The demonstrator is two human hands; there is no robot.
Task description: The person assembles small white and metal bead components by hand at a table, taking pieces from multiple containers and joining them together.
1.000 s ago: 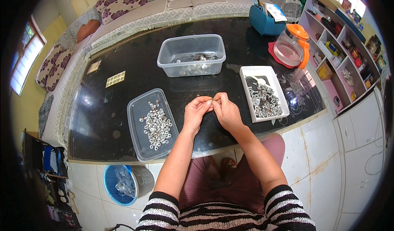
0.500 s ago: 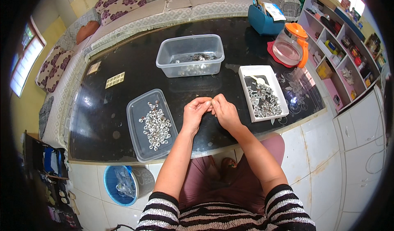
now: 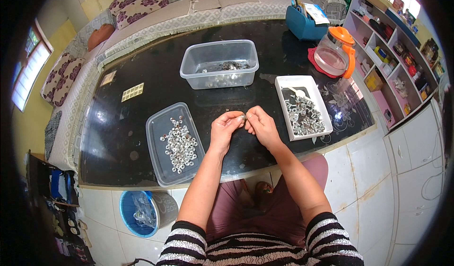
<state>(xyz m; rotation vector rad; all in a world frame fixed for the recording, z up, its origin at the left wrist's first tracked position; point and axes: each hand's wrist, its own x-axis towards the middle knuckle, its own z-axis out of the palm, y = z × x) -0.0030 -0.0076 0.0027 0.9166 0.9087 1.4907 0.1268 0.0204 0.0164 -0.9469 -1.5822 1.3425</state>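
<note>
left hand [image 3: 226, 130] and right hand [image 3: 261, 125] barely shifted, fingertips pinched together

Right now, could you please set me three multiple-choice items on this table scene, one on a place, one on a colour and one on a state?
1. Where does the flat lid holding loose silver nuts lie?
A. On the person's left
B. Behind the jug
C. On the floor

2. What colour is the jug's lid and handle?
A. Green
B. Orange
C. White

3. How are the two hands placed?
A. Far apart
B. Resting in the tub
C. Fingertips together on a small metal piece

Answers: 1 A, the lid lies beside the left hand. 2 B, the jug has orange fittings. 3 C, the right hand meets the left over the black table.
</note>
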